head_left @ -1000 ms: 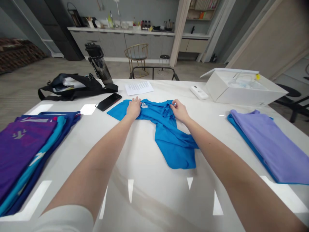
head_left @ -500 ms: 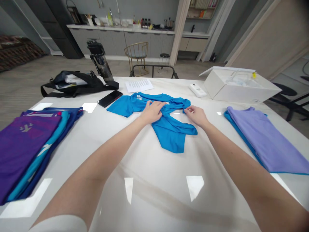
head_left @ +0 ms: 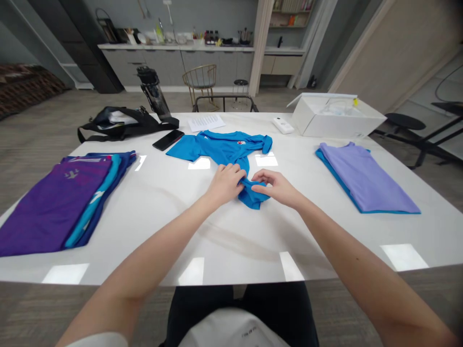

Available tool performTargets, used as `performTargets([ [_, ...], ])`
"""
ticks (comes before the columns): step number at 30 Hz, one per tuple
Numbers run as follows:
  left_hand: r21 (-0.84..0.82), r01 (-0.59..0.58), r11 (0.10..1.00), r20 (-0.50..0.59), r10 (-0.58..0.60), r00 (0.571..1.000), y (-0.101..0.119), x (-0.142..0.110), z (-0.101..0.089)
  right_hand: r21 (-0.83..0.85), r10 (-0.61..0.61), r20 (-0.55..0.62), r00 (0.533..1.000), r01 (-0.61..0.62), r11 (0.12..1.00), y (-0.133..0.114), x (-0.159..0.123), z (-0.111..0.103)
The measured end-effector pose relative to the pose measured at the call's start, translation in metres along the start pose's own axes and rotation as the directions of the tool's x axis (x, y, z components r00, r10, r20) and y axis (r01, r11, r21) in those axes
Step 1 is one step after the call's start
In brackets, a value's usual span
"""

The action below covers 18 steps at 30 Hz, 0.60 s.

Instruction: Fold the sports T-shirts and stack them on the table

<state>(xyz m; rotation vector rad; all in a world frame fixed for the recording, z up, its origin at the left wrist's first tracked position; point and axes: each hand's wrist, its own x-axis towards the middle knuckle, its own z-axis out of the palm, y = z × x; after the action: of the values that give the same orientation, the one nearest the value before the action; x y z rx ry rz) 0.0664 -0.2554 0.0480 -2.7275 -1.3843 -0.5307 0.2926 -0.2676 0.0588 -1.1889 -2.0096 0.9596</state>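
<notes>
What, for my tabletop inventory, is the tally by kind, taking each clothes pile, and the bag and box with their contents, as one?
Loose blue shirt: 1
Clothes piles: 2 (purple-topped pile, lavender-topped pile)
Containers: 3 (black bag, dark bottle, white box)
Phone: 1
Small white device: 1
Paper sheet: 1
Total: 9

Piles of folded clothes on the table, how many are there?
2. A purple-topped pile lies on the left, and a lavender-topped pile on the right. The blue shirt between them is crumpled, so it isn't counted.
</notes>
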Motion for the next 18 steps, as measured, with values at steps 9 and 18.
performTargets([
  [9, -0.061, 0.222, 0.973, 0.071, -0.218, 0.973, 0.011, -0.132, -0.02, -0.472, -0.032, 0.1, 0.994, 0.076, 0.878, 0.002, -0.046, 0.051],
  [18, 0.022, 0.417, 0.908, 0.03, -0.418, 0.908, 0.011, -0.163, -0.015, -0.378, 0.172, -0.169, 0.971, -0.225, 0.898, 0.009, -0.074, 0.041],
])
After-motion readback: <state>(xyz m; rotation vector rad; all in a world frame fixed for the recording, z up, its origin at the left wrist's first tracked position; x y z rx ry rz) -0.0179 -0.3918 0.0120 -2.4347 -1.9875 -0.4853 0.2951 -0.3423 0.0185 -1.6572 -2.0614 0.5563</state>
